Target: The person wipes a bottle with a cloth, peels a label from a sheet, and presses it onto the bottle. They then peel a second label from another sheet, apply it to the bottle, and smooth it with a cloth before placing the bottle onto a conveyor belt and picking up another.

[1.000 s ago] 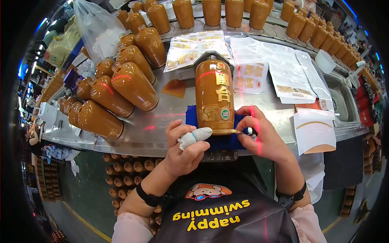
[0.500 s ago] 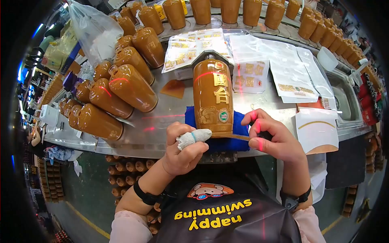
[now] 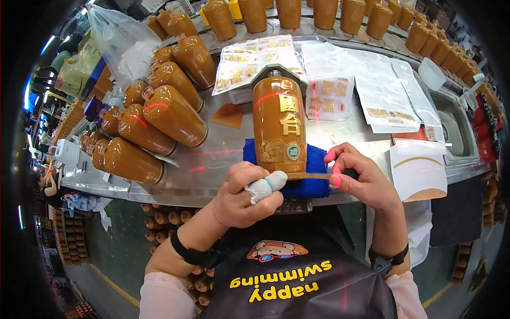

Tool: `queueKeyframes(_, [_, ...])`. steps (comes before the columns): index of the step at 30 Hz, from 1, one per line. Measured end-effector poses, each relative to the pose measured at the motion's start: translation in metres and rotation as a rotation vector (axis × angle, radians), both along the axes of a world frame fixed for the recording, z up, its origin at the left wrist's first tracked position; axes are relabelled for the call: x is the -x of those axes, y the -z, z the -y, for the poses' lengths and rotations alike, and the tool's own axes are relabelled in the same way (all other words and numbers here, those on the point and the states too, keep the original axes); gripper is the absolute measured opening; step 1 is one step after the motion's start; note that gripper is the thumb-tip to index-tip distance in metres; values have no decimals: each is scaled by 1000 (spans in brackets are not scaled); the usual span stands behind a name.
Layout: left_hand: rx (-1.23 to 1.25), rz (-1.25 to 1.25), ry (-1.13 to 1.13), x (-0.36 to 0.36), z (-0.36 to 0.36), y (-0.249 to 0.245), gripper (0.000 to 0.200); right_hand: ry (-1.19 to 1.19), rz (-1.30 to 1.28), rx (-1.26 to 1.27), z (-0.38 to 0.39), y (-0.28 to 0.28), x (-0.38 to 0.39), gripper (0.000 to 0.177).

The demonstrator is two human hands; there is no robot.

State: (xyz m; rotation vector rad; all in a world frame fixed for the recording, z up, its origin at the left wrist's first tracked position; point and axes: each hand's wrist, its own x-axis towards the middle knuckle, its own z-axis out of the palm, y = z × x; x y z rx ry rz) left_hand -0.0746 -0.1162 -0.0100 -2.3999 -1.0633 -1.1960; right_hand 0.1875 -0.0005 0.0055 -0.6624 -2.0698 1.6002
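A brown glossy bottle [image 3: 268,125] with raised gold characters and a round green label lies with its neck in a dark angular holder [image 3: 301,75]. Under its base is a blue cloth [image 3: 313,189]. A thin gold-brown strip [image 3: 313,176] runs from the bottle's bottom edge out to the right. My right hand [image 3: 366,178] pinches the strip's free end between thumb and fingers. My left hand [image 3: 234,196] is curled, its index finger in a white fabric finger cover [image 3: 264,188] pressing the strip at the base. That hand's thumb is mostly hidden.
Several brown bottles [image 3: 175,114] stand at left. Gold sticker sheets [image 3: 255,58] lie behind the holder, with white backing sheets [image 3: 380,90] to the right. A white card with a curved gold strip [image 3: 419,170] sits near the sink [image 3: 451,125]. More bottles line a conveyor [image 3: 313,31].
My left hand has shifted right along the bottle's base, its covered fingertip now further along the strip. My right hand still pinches the strip's end. The conveyor bottles have moved.
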Motion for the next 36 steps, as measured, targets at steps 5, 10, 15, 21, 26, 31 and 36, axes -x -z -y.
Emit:
queueKeyframes(5, [8,-103,32,-8,-9,-12,18,-3,-12,10,-1,3,0,23])
queueKeyframes(10, [14,-64,-122,-23,-14,-7,29,-6,10,-12,-1,3,1,22])
queueKeyframes(15, [126,174,-200,-13,-7,12,43,-54,-30,-91,-1,-4,5,19])
queueKeyframes(21, [1,52,-187,-5,8,12,30,-18,-7,-28,-2,-3,2,19])
queueKeyframes(26, [-67,-74,-59,-4,0,5,29,-17,-56,-85,-4,7,-1,21])
queueKeyframes(31, [-67,-161,-41,-9,-5,-2,24,12,-15,28,-2,0,0,21])
queueKeyframes(36, [22,-76,-198,-24,-12,2,31,3,-17,-4,-1,1,1,20])
